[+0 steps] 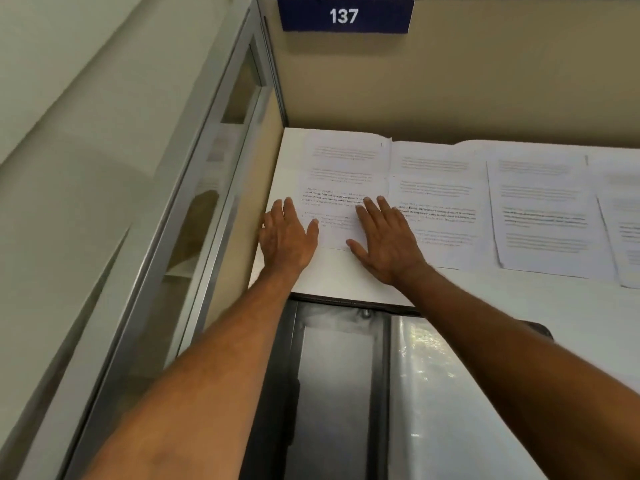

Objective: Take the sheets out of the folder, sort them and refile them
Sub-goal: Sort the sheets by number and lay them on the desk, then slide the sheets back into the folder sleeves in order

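We pressed our left hand [286,237] and right hand [386,242] flat, fingers straight, gripping nothing, on the leftmost sheet [341,174], beyond the folder [343,375].

The number "137" is printed in white on a blue sign [345,14] fixed at the top of the partition behind the tabletop's far edge. Printed paragraphs, some in bold, are carried by the sheets [436,188] laid along that far edge, but the words are too blurred to be read with certainty.
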Motion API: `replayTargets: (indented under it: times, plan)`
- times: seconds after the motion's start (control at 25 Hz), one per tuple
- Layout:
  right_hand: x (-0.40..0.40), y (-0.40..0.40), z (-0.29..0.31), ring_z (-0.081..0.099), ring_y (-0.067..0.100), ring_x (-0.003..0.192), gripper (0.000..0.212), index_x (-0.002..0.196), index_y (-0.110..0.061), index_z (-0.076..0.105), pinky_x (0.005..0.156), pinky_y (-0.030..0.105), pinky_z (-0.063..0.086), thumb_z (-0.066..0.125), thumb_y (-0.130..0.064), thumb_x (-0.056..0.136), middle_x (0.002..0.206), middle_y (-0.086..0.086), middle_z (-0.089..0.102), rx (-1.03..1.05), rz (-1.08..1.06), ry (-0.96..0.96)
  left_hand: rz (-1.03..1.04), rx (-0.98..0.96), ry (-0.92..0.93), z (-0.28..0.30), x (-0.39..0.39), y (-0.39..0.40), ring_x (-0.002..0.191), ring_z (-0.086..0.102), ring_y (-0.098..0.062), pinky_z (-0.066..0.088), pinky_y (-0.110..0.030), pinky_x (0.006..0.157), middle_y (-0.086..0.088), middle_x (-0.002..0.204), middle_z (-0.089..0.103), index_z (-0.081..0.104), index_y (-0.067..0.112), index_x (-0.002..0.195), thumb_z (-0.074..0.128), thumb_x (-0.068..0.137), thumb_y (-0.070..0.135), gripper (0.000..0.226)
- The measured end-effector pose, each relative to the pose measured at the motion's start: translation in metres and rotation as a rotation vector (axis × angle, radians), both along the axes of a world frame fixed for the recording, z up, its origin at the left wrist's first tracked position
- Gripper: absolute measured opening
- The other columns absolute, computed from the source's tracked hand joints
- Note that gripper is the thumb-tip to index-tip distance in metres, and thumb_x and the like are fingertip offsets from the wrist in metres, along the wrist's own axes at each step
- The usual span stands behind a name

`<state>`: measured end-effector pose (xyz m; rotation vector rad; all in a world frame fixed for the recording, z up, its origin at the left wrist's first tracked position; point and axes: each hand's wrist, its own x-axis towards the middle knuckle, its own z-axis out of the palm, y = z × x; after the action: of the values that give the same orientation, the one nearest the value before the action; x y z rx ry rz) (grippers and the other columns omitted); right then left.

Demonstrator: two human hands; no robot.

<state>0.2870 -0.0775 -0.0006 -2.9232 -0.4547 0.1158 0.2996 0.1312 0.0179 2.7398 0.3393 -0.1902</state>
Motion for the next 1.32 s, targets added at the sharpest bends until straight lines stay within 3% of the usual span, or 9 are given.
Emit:
replayTargets:
  times: [0.32, 0.48, 0.6, 0.76, 0.84, 1.0, 1.2, 1.32]
  plan:
    - [0.014, 0.011, -0.021, 0.016, 0.033, 0.16, 0.089, 0.164, -0.008, 0.021, 0.13, 0.045, 0.008, 0.009, -0.065, 0.097, 0.172, 0.014, 0.018, -0.024, -0.029, 0.067, 0.169, -0.003, -0.012, -0.018, 0.031, -0.011, 0.137, 0.037, -0.031, 0.035, -0.047, 0.108, -0.011, 0.148, 0.042, 0.04, 0.012, 0.145, 0.059, 0.096, 0.055, 0.068]
    - [0.017, 0.016, -0.018, 0.018, 0.032, 0.159, 0.09, 0.163, -0.01, 0.026, 0.13, 0.045, 0.008, 0.016, -0.066, 0.094, 0.171, 0.013, 0.021, -0.01, -0.061, 0.087, 0.243, -0.191, 0.023, -0.008, 0.044, -0.01, 0.138, 0.04, -0.03, 0.037, -0.047, 0.108, -0.011, 0.145, 0.047, 0.048, 0.011, 0.14, 0.062, 0.096, 0.051, 0.061]
    - [0.019, 0.014, -0.015, 0.018, 0.031, 0.159, 0.084, 0.163, -0.011, 0.028, 0.13, 0.044, 0.007, 0.032, -0.063, 0.097, 0.171, 0.012, 0.022, -0.017, -0.054, 0.095, 0.277, -0.299, 0.064, -0.005, 0.052, -0.01, 0.132, 0.048, -0.03, 0.042, -0.048, 0.105, -0.009, 0.138, 0.056, 0.054, 0.013, 0.134, 0.063, 0.093, 0.053, 0.058]
    - [0.019, 0.012, -0.015, 0.018, 0.03, 0.159, 0.084, 0.163, -0.011, 0.028, 0.13, 0.042, 0.006, 0.035, -0.062, 0.096, 0.172, 0.011, 0.022, -0.012, -0.036, 0.093, 0.332, -0.514, 0.086, -0.004, 0.058, -0.008, 0.107, 0.065, -0.027, 0.055, -0.048, 0.093, -0.001, 0.113, 0.071, 0.07, 0.019, 0.107, 0.065, 0.085, 0.058, 0.046]
    - [0.02, 0.011, -0.015, 0.016, 0.03, 0.16, 0.084, 0.163, -0.01, 0.026, 0.13, 0.041, 0.005, 0.034, -0.06, 0.096, 0.172, 0.011, 0.021, 0.004, -0.04, 0.1, 0.38, -0.69, 0.069, -0.002, 0.057, -0.007, 0.097, 0.069, -0.023, 0.061, -0.042, 0.083, 0.001, 0.106, 0.074, 0.07, 0.015, 0.101, 0.069, 0.087, 0.047, 0.035]
    - [0.02, 0.009, -0.012, 0.01, 0.028, 0.161, 0.076, 0.165, -0.011, 0.022, 0.129, 0.039, 0.002, 0.042, -0.052, 0.104, 0.173, 0.011, 0.015, 0.059, -0.027, 0.135, 0.508, -0.967, 0.051, -0.003, 0.047, -0.005, 0.098, 0.072, -0.021, 0.065, -0.049, 0.074, 0.001, 0.11, 0.073, 0.066, 0.014, 0.112, 0.073, 0.091, 0.023, 0.024]
    - [0.012, -0.002, -0.004, 0.017, 0.027, 0.16, 0.068, 0.162, -0.012, 0.032, 0.129, 0.039, 0.008, 0.052, -0.043, 0.105, 0.172, 0.01, 0.02, 0.259, -0.039, 0.12, 0.449, -0.985, -0.044, -0.002, 0.029, -0.009, 0.104, 0.07, -0.02, 0.061, -0.044, 0.092, 0.0, 0.116, 0.073, 0.066, 0.016, 0.119, 0.061, 0.097, 0.004, 0.025]
    - [-0.007, -0.007, 0.005, 0.021, 0.022, 0.158, 0.063, 0.16, -0.016, 0.035, 0.127, 0.035, 0.016, 0.055, -0.041, 0.106, 0.171, 0.006, 0.023, 0.493, -0.23, 0.121, 0.434, -1.027, -0.111, 0.009, 0.01, -0.012, 0.106, 0.07, -0.019, 0.06, -0.035, 0.09, 0.001, 0.117, 0.073, 0.068, 0.015, 0.122, 0.058, 0.1, 0.004, 0.026]
